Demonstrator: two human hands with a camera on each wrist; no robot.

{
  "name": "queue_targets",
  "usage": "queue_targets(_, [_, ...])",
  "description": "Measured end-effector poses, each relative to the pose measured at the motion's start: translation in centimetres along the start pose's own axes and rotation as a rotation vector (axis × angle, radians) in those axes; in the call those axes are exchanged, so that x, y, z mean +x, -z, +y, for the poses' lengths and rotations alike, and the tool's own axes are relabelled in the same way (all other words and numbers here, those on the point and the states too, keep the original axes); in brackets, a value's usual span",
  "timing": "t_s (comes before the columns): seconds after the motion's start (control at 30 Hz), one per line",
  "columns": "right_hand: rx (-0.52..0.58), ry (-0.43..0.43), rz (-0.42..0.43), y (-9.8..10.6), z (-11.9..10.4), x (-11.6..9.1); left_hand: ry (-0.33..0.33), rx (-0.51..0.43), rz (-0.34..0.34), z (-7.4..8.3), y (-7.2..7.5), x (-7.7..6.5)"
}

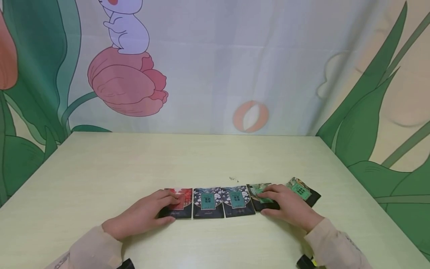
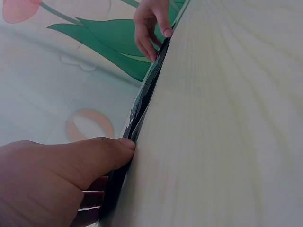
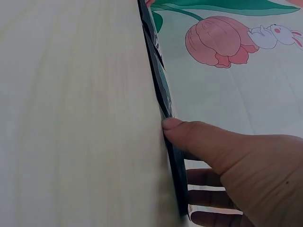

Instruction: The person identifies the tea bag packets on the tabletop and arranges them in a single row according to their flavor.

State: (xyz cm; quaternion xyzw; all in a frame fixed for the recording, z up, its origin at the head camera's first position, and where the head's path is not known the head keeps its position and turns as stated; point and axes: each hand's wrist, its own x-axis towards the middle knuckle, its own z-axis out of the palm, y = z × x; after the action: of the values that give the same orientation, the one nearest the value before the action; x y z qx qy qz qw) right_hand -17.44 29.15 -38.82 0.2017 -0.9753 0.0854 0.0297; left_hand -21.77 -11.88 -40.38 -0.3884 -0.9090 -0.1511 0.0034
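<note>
Flat tea-like sachets lie in a row on the table. My left hand (image 1: 147, 209) rests on the red-and-black sachet (image 1: 187, 194) at the left end, fingers over its face and thumb along its near edge. Beside it lie two dark blue sachets with white flowers, one left of centre (image 1: 208, 213) and one right (image 1: 240, 212). My right hand (image 1: 289, 205) touches a green-and-black sachet (image 1: 255, 189), fingers on top and thumb at its lower edge, hiding part of it. In the right wrist view, the thumb (image 3: 203, 139) meets the row's dark edge.
Another green-and-black sachet (image 1: 314, 196) lies tilted beyond the right hand, outside the row. Small dark specks (image 1: 233, 179) lie on the pale wooden table (image 1: 201, 160) behind the sachets. A printed curtain (image 1: 201, 74) hangs along the far table edge.
</note>
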Motion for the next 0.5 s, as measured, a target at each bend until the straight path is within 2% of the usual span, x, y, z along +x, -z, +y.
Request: queue_targets(0.5, [0.001, -0.021, -0.005, -0.24, -0.07, 0.0, -0.004, -0.002, 0.004, -0.04, -0.08, 0.01])
